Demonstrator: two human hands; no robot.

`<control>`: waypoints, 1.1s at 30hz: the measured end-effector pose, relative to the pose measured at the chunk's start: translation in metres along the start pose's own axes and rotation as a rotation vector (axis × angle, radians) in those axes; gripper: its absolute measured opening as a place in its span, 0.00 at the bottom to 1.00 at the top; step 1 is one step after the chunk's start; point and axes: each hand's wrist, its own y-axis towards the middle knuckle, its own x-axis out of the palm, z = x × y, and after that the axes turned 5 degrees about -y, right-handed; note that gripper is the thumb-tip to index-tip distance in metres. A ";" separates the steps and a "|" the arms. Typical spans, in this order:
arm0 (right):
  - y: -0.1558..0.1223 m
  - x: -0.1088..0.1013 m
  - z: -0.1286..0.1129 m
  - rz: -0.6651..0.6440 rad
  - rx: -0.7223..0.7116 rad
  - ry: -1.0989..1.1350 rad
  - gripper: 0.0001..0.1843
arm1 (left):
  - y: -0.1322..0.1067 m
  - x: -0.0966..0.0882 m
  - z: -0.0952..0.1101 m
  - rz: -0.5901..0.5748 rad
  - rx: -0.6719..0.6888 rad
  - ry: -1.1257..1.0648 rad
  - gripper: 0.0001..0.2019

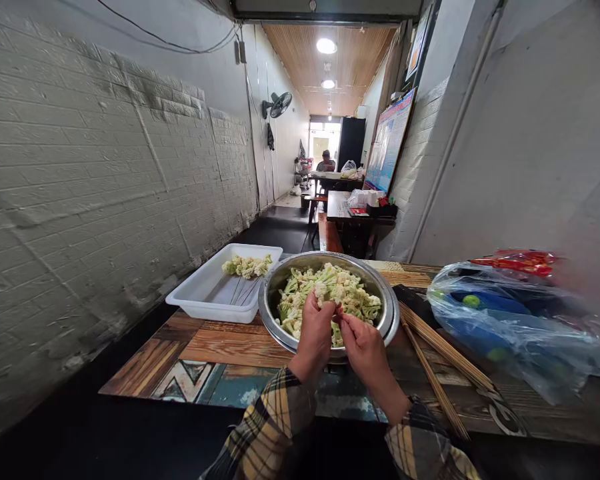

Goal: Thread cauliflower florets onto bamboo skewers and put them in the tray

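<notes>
Left hand (316, 331) and right hand (364, 345) pinch one floret (334, 308) over one bowl (391, 308); one tray (200, 300) beside.

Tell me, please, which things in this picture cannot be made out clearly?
All in the head view:
1. What the left hand and right hand hold, if anything, over the metal bowl: their own fingers cover it.
2. Contents of the plastic bag: blurred by the film and cut off by the right edge.
3. The person at the far table: too small.
4. Print on the wall board: too small to read.
</notes>
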 end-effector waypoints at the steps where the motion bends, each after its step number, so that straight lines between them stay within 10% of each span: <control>1: 0.000 0.000 0.000 0.004 0.003 0.001 0.19 | 0.000 0.000 0.000 -0.001 -0.004 0.000 0.14; 33: -0.006 0.000 -0.001 0.061 -0.063 -0.054 0.19 | -0.003 -0.004 0.004 0.089 0.009 0.013 0.21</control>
